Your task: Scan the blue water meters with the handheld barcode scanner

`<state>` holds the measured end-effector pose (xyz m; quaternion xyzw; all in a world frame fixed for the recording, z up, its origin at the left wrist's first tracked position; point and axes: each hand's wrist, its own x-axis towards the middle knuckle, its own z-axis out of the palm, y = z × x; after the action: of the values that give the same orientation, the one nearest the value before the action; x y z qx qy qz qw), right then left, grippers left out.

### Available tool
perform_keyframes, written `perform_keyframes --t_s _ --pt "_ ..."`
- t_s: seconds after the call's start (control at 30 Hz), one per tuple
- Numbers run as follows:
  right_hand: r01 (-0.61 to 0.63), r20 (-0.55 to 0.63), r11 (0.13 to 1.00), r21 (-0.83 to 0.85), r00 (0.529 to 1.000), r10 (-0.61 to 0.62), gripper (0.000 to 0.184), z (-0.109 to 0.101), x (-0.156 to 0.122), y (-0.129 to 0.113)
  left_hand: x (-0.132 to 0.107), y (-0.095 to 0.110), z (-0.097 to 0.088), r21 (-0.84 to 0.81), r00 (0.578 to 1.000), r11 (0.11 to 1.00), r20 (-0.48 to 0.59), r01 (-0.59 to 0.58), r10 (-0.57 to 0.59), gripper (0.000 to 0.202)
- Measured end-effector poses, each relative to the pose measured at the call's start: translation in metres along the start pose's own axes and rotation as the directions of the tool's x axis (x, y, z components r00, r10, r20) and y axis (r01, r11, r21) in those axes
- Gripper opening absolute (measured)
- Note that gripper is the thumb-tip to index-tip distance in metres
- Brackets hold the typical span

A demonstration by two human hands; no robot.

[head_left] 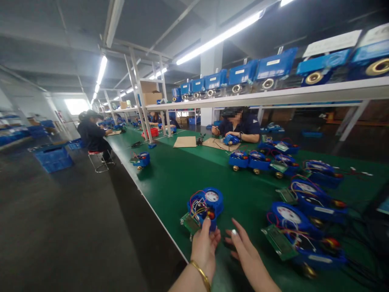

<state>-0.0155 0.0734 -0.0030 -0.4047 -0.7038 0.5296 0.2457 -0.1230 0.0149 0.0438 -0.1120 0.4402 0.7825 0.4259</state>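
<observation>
A blue water-meter unit (pixel 206 205) with coloured wires and a small green circuit board lies on the green table (pixel 173 182) near its front edge. My left hand (pixel 204 247), a gold bangle on its wrist, touches the unit's near side with its fingertips. Just to the right, my right hand (pixel 244 249) hovers with fingers apart and holds nothing.
Several more blue meter units (pixel 299 221) with boards lie to the right and further back. A person (pixel 238 125) works across the table; another person (pixel 92 134) sits on a stool at the left. A shelf (pixel 273 95) carries blue units overhead. Blue crates (pixel 53 158) stand on the floor.
</observation>
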Motion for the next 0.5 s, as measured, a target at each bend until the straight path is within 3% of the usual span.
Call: perform_keyframes --t_s 0.07,0.2,0.3,0.37,0.5 --pt "-0.037 -0.003 0.996 0.084 0.999 0.038 0.086 -0.01 0.0 -0.012 -0.027 -0.025 -0.001 -0.031 0.997 0.999 0.069 0.031 -0.029 0.032" --pt "-0.111 0.03 0.992 0.064 0.994 0.109 0.091 -0.032 -0.013 -0.019 -0.056 -0.058 0.001 -0.064 0.987 0.997 0.159 0.031 -0.02 0.078" --pt "-0.185 0.068 0.978 0.098 0.981 0.179 0.087 -0.038 -0.02 -0.014 -0.065 -0.066 0.005 -0.029 0.988 1.0 0.154 0.006 -0.002 0.077" --pt "-0.177 0.028 0.974 0.142 0.984 0.174 0.084 -0.036 -0.022 -0.014 -0.067 -0.068 0.004 -0.003 0.984 1.0 0.18 0.015 -0.014 0.076" --pt "-0.118 -0.025 0.972 0.203 0.992 0.125 0.079 -0.026 -0.022 -0.02 -0.069 -0.071 -0.018 0.133 0.949 0.991 0.307 0.028 -0.069 0.078"
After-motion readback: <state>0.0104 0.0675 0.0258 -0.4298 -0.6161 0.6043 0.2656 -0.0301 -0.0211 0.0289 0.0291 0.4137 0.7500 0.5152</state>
